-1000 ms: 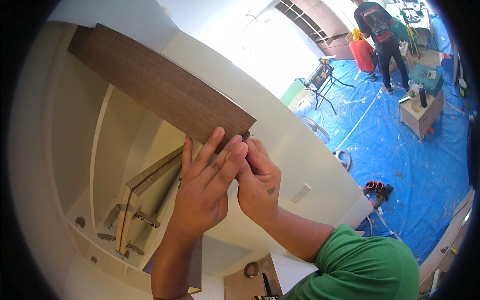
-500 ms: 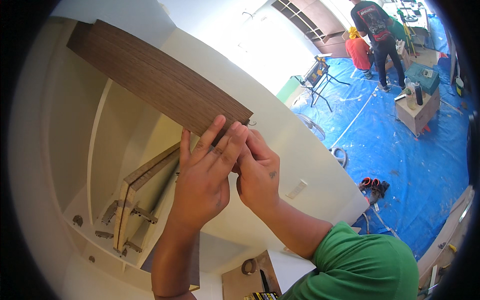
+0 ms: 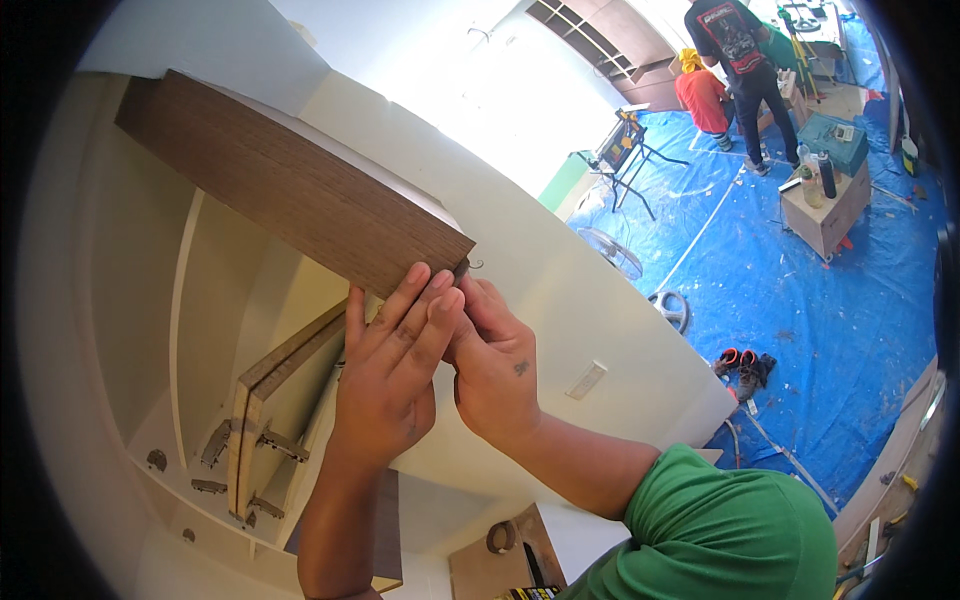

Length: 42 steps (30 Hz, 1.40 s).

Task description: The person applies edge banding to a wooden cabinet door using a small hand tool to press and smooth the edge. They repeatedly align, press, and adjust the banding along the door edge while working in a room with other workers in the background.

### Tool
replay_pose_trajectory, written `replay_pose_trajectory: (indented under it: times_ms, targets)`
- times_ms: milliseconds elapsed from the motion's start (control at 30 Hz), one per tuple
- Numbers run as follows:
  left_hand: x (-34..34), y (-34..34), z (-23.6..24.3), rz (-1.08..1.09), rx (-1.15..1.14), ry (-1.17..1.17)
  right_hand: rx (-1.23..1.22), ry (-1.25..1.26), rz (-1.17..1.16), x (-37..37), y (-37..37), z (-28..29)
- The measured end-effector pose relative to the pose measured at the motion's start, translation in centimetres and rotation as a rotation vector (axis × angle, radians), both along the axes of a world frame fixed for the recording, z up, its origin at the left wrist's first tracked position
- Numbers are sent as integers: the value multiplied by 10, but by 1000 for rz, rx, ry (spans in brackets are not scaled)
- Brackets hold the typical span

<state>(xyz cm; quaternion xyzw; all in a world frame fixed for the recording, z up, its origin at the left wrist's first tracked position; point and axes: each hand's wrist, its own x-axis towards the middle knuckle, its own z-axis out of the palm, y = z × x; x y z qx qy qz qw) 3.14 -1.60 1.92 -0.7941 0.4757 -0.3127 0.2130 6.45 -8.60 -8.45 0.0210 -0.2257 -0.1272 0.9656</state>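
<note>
Across the cabinet's [image 3: 135, 300] upper edge slants the brown board [image 3: 290, 185], with both hands at its lower right corner. The left hand [image 3: 385, 385] is open, its straight fingers laid against the board's lower edge, thumb hidden; the right hand [image 3: 497, 385] is curled in at the corner, and whether it pinches anything cannot be told. Just beside that corner a thin dark curl [image 3: 477, 264] sticks out. By the look of it, the broad face is done and the corner is not; how much is left there is hidden. Near the cabinet's lower edge stand two panels [image 3: 285, 395], hinges [image 3: 284, 446] already on them. Beyond the wall [image 3: 560, 330], a blue sheet [image 3: 800, 300] bears a box [image 3: 825, 215] toward its upper right edge and shoes [image 3: 748, 370] by its left edge.
</note>
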Motion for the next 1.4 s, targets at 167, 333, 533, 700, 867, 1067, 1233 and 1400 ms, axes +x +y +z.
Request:
replay_pose_trajectory:
  times_ms: [167, 333, 533, 700, 867, 1067, 1233, 1400]
  targets:
    - [-1, -5, 2, 33, 10, 4, -1, -45, 11, 6, -2, -3]
    - [-3, -13, 4, 125, 27, -33, 20, -44, 73, 9, -3, -2]
    - [-4, -19, 2, 170, 6, -28, 21, -46, 136, 12, -9, -2]
    - [-1, -10, 1, 120, -6, -15, 9, -28, 65, 10, -4, -1]
    - [3, -5, 1, 35, -13, 1, -4, -29, -40, 8, -4, -3]
    - [4, -10, 0, 42, -40, 15, -8, -35, -23, 13, -5, -3]
    - [2, -14, -1, 118, -27, -13, 4, -22, 11, 15, -5, -2]
    - [9, -24, -2, 148, 34, -112, 38, 0, 64, 21, -15, 0]
